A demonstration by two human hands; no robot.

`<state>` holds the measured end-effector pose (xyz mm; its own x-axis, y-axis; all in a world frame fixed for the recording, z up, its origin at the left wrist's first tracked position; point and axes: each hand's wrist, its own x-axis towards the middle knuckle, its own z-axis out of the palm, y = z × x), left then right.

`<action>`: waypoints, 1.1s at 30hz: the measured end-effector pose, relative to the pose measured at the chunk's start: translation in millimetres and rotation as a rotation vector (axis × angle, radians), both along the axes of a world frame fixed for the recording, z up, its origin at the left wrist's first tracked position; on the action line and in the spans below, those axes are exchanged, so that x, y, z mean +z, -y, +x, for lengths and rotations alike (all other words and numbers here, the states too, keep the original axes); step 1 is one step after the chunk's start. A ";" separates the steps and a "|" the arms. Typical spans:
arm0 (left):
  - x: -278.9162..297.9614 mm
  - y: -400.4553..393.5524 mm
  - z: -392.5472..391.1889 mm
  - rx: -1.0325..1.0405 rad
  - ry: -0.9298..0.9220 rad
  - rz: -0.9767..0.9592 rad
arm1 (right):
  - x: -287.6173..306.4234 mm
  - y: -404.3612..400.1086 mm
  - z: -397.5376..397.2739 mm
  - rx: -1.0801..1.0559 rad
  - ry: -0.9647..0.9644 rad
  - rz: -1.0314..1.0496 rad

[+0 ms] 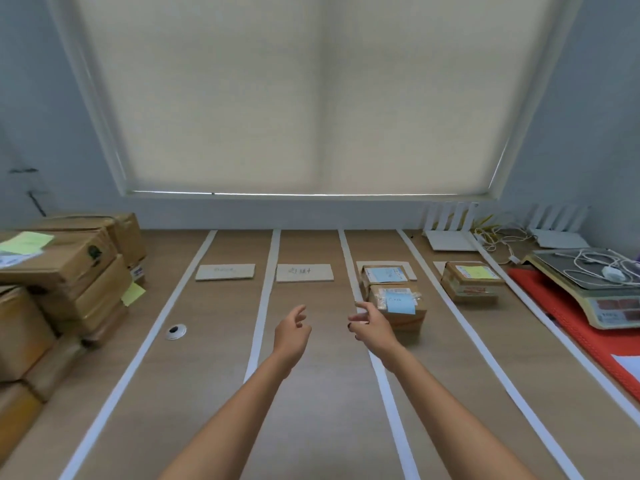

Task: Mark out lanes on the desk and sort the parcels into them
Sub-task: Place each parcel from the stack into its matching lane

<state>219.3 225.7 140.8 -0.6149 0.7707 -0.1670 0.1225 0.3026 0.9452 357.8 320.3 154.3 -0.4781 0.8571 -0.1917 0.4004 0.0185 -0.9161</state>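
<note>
Fingers (300, 314) are hanging loose and empty on both hands, lanes (268, 292) taped, three parcels (398, 308) sorted, the stack (62, 271) waiting.

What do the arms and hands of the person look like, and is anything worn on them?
Both forearms are bare: no sleeve reaches into view, and no glove, watch or bracelet shows. The left hand shows no ring or polish. The right hand has dark polish on the fingernails that can be seen. No cables or markings appear on either arm.

Head-worn camera looks forward and down over the desk (311, 427).
</note>
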 end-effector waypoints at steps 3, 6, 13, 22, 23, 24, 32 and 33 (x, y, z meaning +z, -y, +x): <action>7.0 45.8 -32.9 0.006 -0.035 0.014 | 8.0 41.8 -30.9 -0.002 -0.029 -0.009; 11.5 85.1 -62.6 0.041 -0.045 0.011 | 11.1 79.6 -53.9 0.024 -0.030 -0.035; 25.7 142.0 -107.9 0.092 -0.060 0.017 | 24.4 129.4 -98.3 0.060 -0.041 -0.032; 29.0 201.0 -157.4 0.149 -0.116 -0.021 | 16.7 185.1 -163.7 0.149 -0.113 -0.039; 26.8 205.7 -163.6 0.152 -0.119 -0.027 | 13.1 193.8 -169.1 0.164 -0.106 -0.046; 24.2 209.7 -169.9 0.154 -0.118 -0.031 | 9.5 201.7 -174.2 0.183 -0.088 -0.047; 13.2 245.2 -254.5 0.041 -0.131 -0.006 | 5.5 245.5 -264.2 0.173 -0.082 -0.058; 12.6 252.1 -269.6 0.022 -0.137 -0.008 | 4.6 253.9 -279.9 0.160 -0.107 -0.070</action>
<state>-50.3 -26.4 153.4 -0.6493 0.7556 -0.0866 0.2435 0.3145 0.9175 77.9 66.4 158.8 -0.6279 0.7551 -0.1886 0.2978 0.0092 -0.9546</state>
